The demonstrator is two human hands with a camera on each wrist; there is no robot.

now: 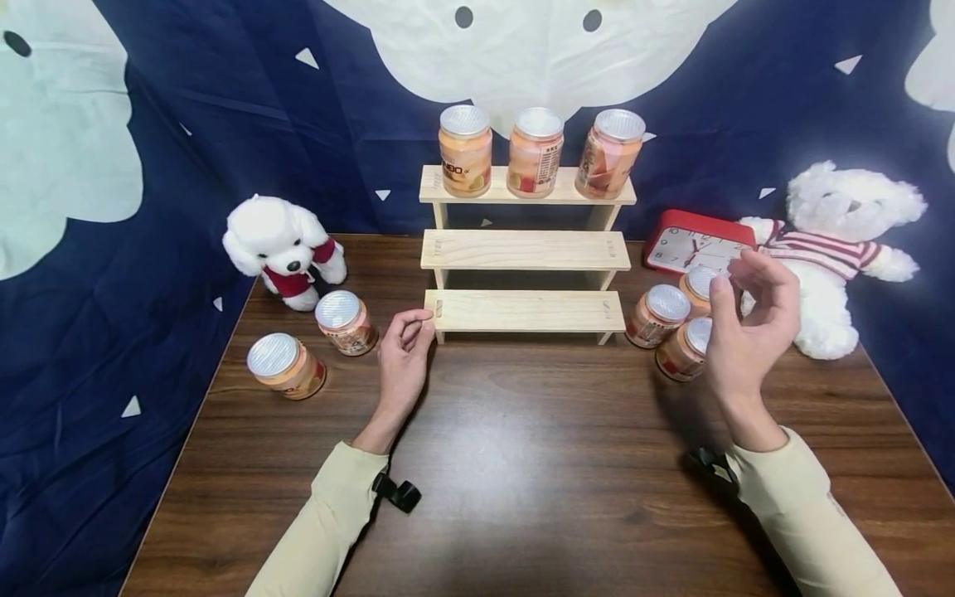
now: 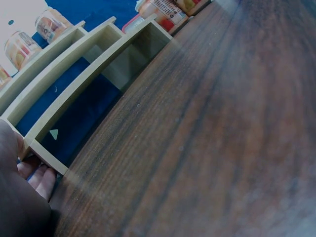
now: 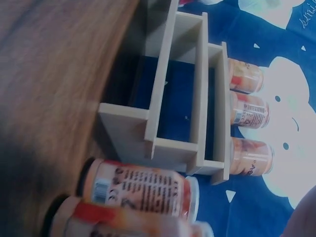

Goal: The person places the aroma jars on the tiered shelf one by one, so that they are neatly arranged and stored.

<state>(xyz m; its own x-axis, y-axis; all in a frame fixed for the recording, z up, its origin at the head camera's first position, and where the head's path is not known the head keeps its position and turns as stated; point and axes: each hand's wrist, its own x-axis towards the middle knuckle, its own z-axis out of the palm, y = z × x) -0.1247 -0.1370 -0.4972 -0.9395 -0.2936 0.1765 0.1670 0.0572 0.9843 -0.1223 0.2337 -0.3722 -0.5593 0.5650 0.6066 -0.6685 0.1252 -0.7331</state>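
Note:
A three-step wooden stand [image 1: 522,313] stands on the table. My left hand [image 1: 403,356] grips the left end of its lowest step. In the left wrist view, fingers [image 2: 43,181] of that hand lie along the outer side of the stand's end panel. My right hand [image 1: 753,332] is raised over the right side, thumb apart from its bent fingers, holding nothing. It overlaps a group of jars there: a front jar [image 1: 682,352], a left jar [image 1: 656,315] and a back jar [image 1: 700,286]. Three more jars [image 1: 535,157] line the top step.
Two jars, a nearer one [image 1: 287,365] and a farther one [image 1: 346,323], stand to the left beside a white toy dog [image 1: 276,240]. A red clock [image 1: 697,245] and a white teddy bear [image 1: 828,249] are at the right. A blue patterned cloth [image 1: 358,166] hangs behind.

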